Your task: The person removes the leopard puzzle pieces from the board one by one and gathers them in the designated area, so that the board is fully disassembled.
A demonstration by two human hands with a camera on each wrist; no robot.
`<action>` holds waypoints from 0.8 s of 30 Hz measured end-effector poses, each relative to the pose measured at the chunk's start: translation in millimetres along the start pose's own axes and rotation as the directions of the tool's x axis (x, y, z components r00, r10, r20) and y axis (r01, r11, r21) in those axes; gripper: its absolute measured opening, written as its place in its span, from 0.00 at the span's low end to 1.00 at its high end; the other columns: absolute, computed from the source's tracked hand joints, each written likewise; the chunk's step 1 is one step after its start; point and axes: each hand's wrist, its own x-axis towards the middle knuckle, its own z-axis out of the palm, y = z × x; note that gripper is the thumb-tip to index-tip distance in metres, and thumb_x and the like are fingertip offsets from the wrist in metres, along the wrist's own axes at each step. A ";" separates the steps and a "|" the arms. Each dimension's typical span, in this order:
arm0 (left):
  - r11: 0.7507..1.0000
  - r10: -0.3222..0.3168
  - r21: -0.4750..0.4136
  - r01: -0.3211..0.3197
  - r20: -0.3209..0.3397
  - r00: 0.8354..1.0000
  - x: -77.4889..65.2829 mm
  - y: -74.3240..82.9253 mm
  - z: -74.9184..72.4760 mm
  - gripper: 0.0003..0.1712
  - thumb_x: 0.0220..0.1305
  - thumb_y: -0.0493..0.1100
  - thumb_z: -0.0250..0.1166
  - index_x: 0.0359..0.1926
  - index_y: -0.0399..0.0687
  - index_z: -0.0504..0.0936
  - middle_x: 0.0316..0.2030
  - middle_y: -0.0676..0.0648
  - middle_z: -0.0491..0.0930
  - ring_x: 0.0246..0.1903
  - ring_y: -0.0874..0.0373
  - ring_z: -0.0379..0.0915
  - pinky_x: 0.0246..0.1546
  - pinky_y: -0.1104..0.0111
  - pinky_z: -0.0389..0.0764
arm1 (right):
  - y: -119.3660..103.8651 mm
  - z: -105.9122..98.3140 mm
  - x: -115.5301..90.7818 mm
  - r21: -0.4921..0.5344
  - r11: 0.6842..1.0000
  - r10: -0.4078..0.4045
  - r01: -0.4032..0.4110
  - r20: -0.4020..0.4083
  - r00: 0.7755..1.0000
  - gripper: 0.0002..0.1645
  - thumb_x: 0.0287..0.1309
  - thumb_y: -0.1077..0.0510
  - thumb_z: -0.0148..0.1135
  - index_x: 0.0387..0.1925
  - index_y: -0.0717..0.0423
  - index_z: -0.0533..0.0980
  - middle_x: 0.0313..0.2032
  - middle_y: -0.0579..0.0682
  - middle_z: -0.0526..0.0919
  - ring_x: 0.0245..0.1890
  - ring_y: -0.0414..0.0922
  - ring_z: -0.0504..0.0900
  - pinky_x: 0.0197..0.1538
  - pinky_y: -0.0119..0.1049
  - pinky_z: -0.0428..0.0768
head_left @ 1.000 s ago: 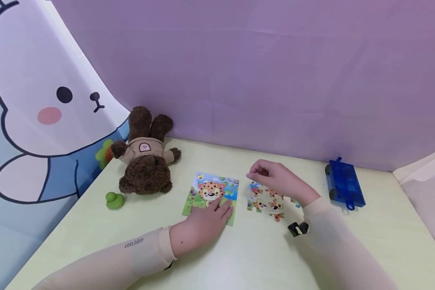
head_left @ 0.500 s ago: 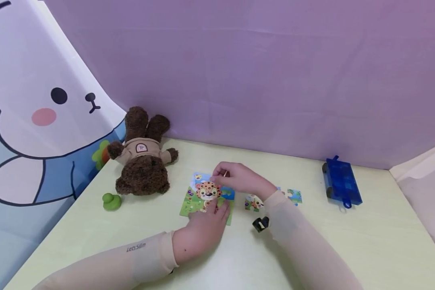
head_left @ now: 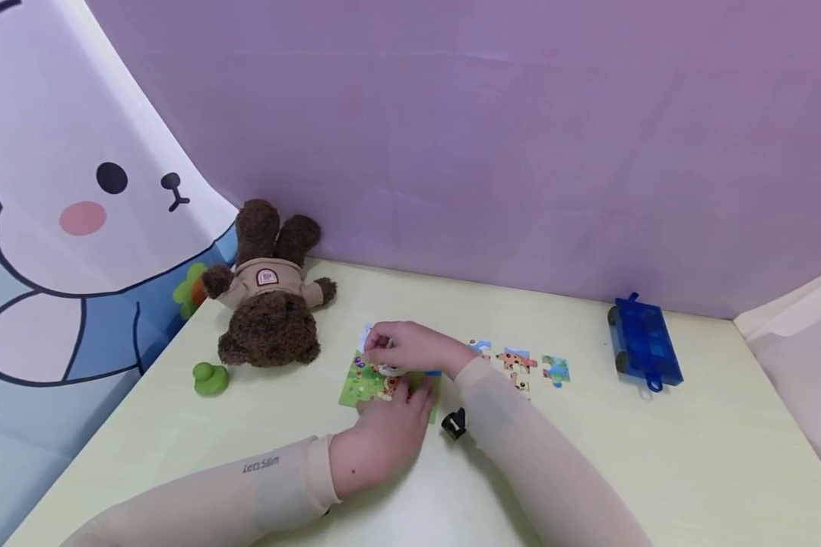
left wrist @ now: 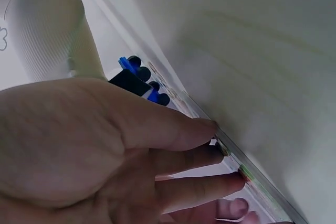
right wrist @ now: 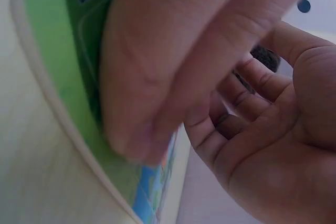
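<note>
A small leopard picture board (head_left: 356, 389) lies mid-table in the head view. My left hand (head_left: 388, 437) rests on its lower right part with fingers extended; the left wrist view shows the thumb and fingertips (left wrist: 228, 182) at the board's thin edge. Over the board's upper left my right hand (head_left: 410, 349) pinches a small puzzle piece, mostly hidden by the fingers. It covers much of the leopard's face. In the right wrist view, the left hand's fingers hide the right fingertips. Several loose puzzle pieces (head_left: 518, 359) lie right of the board, partly behind the right forearm.
A brown plush toy (head_left: 274, 327) in a beige shirt lies at the back left. In front of it sits a green toy duck (head_left: 210, 378). A blue translucent wheeled box (head_left: 646, 342) stands at the back right, below the purple backdrop (head_left: 451, 152).
From above the loose pieces, my right hand has moved left with a small piece between its fingers, across to the board's upper left. My left hand has stayed on the board.
</note>
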 end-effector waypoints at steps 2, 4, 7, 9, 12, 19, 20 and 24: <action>1.000 -0.003 0.011 0.003 0.000 1.000 0.0 0.8 0.5 0.45 0.73 0.47 0.69 0.84 0.63 0.60 0.85 0.58 0.56 0.81 0.52 0.62 0.44 0.47 0.94 | 0.1 2.5 3.5 -0.007 1.000 0.010 -0.010 0.013 1.000 0.11 0.77 0.46 0.62 0.51 0.45 0.82 0.48 0.42 0.87 0.45 0.39 0.82 0.55 0.37 0.83; 1.000 -0.008 0.012 0.008 -0.007 1.000 0.1 1.6 1.1 0.43 0.73 0.47 0.69 0.84 0.63 0.61 0.85 0.58 0.57 0.81 0.53 0.62 0.43 0.47 0.94 | -0.3 4.4 5.9 -0.011 1.000 0.016 -0.016 0.016 1.000 0.12 0.77 0.45 0.62 0.51 0.45 0.83 0.47 0.41 0.88 0.45 0.38 0.82 0.55 0.37 0.83; 1.000 -0.015 0.018 0.016 -0.022 1.000 -0.3 2.2 0.6 0.41 0.74 0.48 0.67 0.83 0.63 0.63 0.84 0.59 0.58 0.80 0.53 0.63 0.42 0.47 0.94 | -1.2 6.3 8.1 -0.016 1.000 0.017 -0.017 0.009 1.000 0.13 0.77 0.45 0.62 0.52 0.46 0.84 0.46 0.42 0.88 0.43 0.39 0.82 0.54 0.38 0.82; 1.000 -0.018 0.016 0.019 -0.023 1.000 -0.5 2.3 0.0 0.40 0.75 0.48 0.67 0.83 0.64 0.63 0.84 0.59 0.58 0.80 0.53 0.63 0.42 0.47 0.94 | -1.9 7.1 8.3 -0.019 1.000 0.019 -0.019 0.010 1.000 0.14 0.78 0.46 0.61 0.52 0.47 0.85 0.46 0.43 0.89 0.43 0.39 0.81 0.54 0.38 0.81; 1.000 -0.020 0.009 0.020 -0.015 1.000 -0.4 2.2 -0.7 0.40 0.75 0.47 0.66 0.83 0.64 0.63 0.84 0.59 0.58 0.81 0.53 0.63 0.43 0.47 0.94 | -2.3 7.1 7.6 -0.022 1.000 0.019 -0.019 0.015 1.000 0.15 0.78 0.47 0.59 0.53 0.47 0.86 0.46 0.43 0.89 0.42 0.39 0.81 0.55 0.39 0.81; 1.000 -0.013 0.015 0.013 -0.001 1.000 1.0 2.2 -0.1 0.43 0.74 0.48 0.68 0.84 0.63 0.61 0.85 0.58 0.57 0.81 0.53 0.62 0.43 0.47 0.94 | 6.9 0.1 0.9 -0.040 0.998 0.042 -0.043 -0.012 0.999 0.15 0.77 0.44 0.61 0.54 0.44 0.85 0.44 0.41 0.88 0.43 0.38 0.82 0.56 0.40 0.82; 1.000 -0.014 0.014 0.014 0.001 1.000 1.0 1.7 -0.8 0.44 0.74 0.48 0.68 0.84 0.62 0.60 0.85 0.58 0.56 0.81 0.53 0.62 0.44 0.47 0.94 | 9.1 -1.8 -1.3 -0.039 0.998 0.049 -0.049 -0.017 0.999 0.15 0.77 0.45 0.61 0.54 0.45 0.85 0.44 0.41 0.88 0.43 0.39 0.82 0.56 0.40 0.83; 1.000 -0.012 0.014 0.011 0.013 1.000 1.4 0.7 -1.2 0.44 0.73 0.48 0.69 0.84 0.62 0.60 0.85 0.59 0.56 0.82 0.52 0.62 0.44 0.48 0.94 | 19.2 -9.2 -11.4 -0.051 0.995 0.082 -0.084 -0.049 0.995 0.11 0.76 0.47 0.63 0.49 0.45 0.85 0.43 0.41 0.88 0.42 0.40 0.82 0.54 0.40 0.83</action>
